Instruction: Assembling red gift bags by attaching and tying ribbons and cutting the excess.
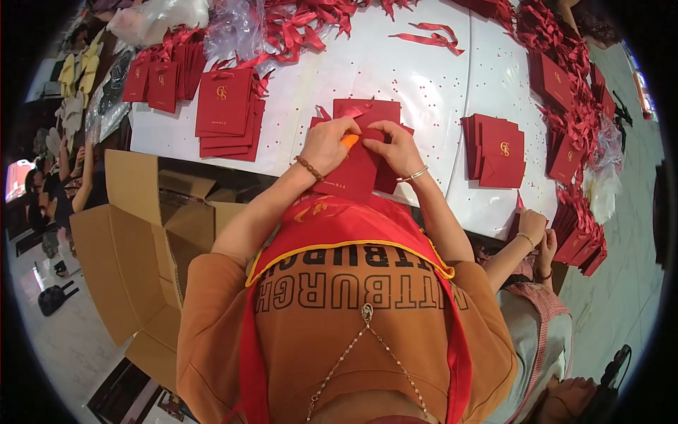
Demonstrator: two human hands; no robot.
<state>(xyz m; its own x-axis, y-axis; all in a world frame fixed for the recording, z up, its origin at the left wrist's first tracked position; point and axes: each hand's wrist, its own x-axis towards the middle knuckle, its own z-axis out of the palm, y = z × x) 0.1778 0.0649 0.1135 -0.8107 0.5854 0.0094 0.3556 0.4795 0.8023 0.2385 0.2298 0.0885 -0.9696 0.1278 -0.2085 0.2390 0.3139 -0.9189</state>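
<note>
A red paper gift bag (346, 177) lies flat at the table's near edge, in front of my apron, on top of other red bags (385, 109). My left hand (329, 147) is closed at its upper edge, with a small orange piece (349, 140) at the thumb; whether this is a finger cover or a tool cannot be told. A shiny red ribbon (359, 111) sticks up just past those fingers. Beside it, my right hand (397, 147) has thumb and forefinger bent together over the bag's top edge. What is pinched between its fingertips is hidden.
Stacked red bags (224, 106) stand to the left, more bags (498, 152) to the right. Loose ribbons (434, 35) and red dots lie on the white table (431, 78). An open cardboard box (127, 261) is at my left. A co-worker's hands (537, 237) work at the right.
</note>
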